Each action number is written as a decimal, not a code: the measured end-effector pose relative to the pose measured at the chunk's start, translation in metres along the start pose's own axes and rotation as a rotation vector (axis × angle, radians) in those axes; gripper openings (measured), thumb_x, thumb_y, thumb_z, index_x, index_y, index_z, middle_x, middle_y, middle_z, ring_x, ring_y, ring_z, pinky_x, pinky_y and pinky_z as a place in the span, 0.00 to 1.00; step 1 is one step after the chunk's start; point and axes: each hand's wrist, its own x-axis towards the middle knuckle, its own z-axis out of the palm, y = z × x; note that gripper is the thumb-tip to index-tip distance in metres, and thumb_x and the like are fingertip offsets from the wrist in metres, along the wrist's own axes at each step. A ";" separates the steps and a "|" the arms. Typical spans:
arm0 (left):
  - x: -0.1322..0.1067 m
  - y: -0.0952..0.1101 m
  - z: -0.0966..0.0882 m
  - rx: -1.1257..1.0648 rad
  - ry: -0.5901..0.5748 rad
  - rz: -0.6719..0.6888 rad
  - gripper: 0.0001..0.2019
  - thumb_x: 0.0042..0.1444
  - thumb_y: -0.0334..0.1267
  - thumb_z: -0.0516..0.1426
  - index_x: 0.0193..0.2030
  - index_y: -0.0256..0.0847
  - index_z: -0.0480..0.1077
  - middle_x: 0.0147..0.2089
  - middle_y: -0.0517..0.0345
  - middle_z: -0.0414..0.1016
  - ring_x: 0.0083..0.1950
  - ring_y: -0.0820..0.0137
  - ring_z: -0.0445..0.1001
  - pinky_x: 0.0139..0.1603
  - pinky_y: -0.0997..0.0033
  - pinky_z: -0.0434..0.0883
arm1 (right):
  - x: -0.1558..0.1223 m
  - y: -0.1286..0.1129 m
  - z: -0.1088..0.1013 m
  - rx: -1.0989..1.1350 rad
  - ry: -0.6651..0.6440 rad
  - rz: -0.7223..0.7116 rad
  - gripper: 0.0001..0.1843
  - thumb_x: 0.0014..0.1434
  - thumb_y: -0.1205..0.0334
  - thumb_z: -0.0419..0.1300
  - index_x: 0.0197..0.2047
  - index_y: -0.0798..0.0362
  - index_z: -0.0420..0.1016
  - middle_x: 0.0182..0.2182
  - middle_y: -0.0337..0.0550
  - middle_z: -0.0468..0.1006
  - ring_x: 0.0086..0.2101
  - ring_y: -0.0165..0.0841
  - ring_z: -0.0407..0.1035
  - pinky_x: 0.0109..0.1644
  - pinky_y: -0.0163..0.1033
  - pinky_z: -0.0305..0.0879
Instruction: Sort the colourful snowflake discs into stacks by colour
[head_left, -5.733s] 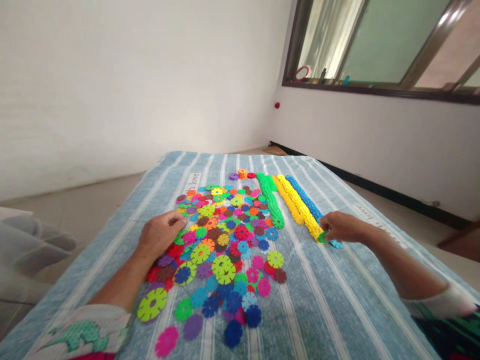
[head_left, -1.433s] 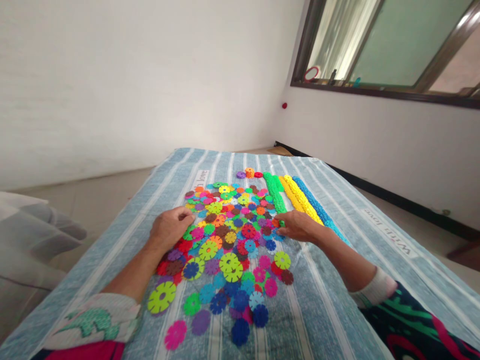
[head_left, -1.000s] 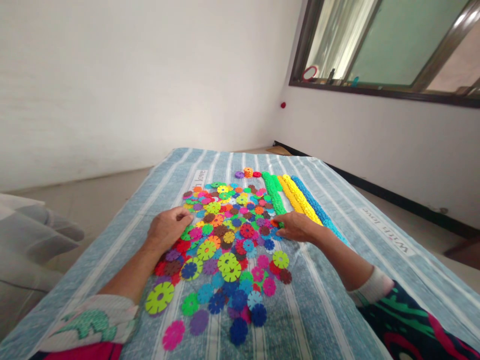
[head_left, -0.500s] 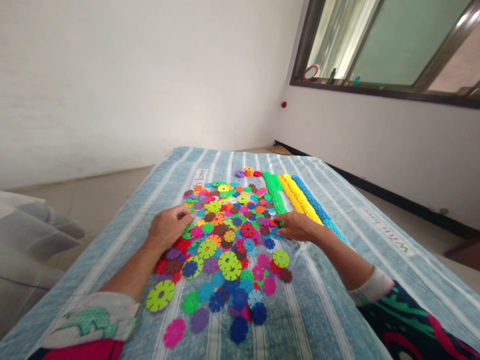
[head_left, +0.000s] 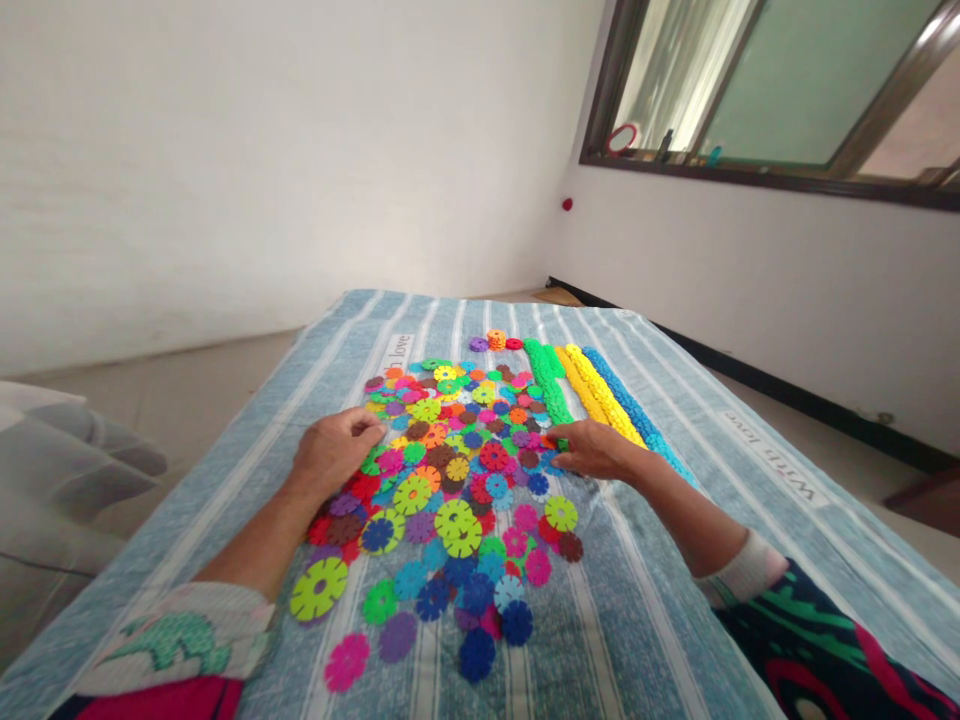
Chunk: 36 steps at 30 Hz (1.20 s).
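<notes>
A spread of notched plastic snowflake discs [head_left: 457,525] in many colours lies on the striped cloth, overlapping in places. At its left edge is my left hand [head_left: 337,448], fingers curled and thumb close to the forefinger; whatever they pinch is hidden. Across the spread, my right hand [head_left: 598,449] reaches in from the right, with a bit of a green disc [head_left: 562,444] showing between thumb and fingers. Just beyond that hand ends a long row of green discs [head_left: 547,380]. Beside it run a yellow row [head_left: 604,395] and a blue row [head_left: 622,400].
Small stacks of purple discs [head_left: 478,344], orange discs [head_left: 496,340] and red discs [head_left: 514,343] stand at the far side. The striped cloth [head_left: 645,620] covers the table. Sheer white fabric [head_left: 67,480] hangs at the left, and a window [head_left: 795,90] is at upper right.
Both hands stay in nearly the same places and poses. The whole view has shifted very slightly; the discs and rows look unchanged.
</notes>
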 end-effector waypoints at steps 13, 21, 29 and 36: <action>0.001 0.001 -0.001 0.002 -0.013 -0.001 0.13 0.47 0.47 0.52 0.31 0.42 0.73 0.33 0.56 0.78 0.35 0.63 0.74 0.36 0.68 0.65 | 0.000 -0.001 0.000 -0.036 0.012 0.007 0.17 0.59 0.56 0.58 0.52 0.48 0.72 0.37 0.43 0.79 0.39 0.37 0.73 0.35 0.34 0.56; 0.001 0.000 0.000 0.008 0.000 -0.002 0.12 0.48 0.47 0.52 0.29 0.44 0.72 0.32 0.57 0.78 0.36 0.62 0.74 0.35 0.68 0.65 | -0.001 -0.005 -0.001 -0.071 0.010 0.004 0.17 0.60 0.56 0.57 0.52 0.48 0.72 0.39 0.44 0.79 0.41 0.38 0.73 0.37 0.34 0.57; 0.001 -0.001 0.000 0.005 -0.003 0.006 0.12 0.48 0.47 0.52 0.30 0.43 0.72 0.31 0.56 0.78 0.36 0.63 0.74 0.36 0.69 0.65 | 0.000 -0.003 0.002 -0.078 0.016 0.002 0.17 0.60 0.56 0.57 0.52 0.48 0.72 0.40 0.46 0.79 0.42 0.39 0.73 0.38 0.35 0.58; 0.001 -0.001 -0.001 0.028 -0.007 0.009 0.13 0.48 0.47 0.51 0.30 0.42 0.72 0.31 0.57 0.78 0.35 0.64 0.74 0.35 0.70 0.64 | -0.001 -0.004 0.002 -0.072 0.016 0.003 0.18 0.60 0.56 0.57 0.52 0.48 0.72 0.40 0.46 0.80 0.42 0.39 0.73 0.38 0.35 0.58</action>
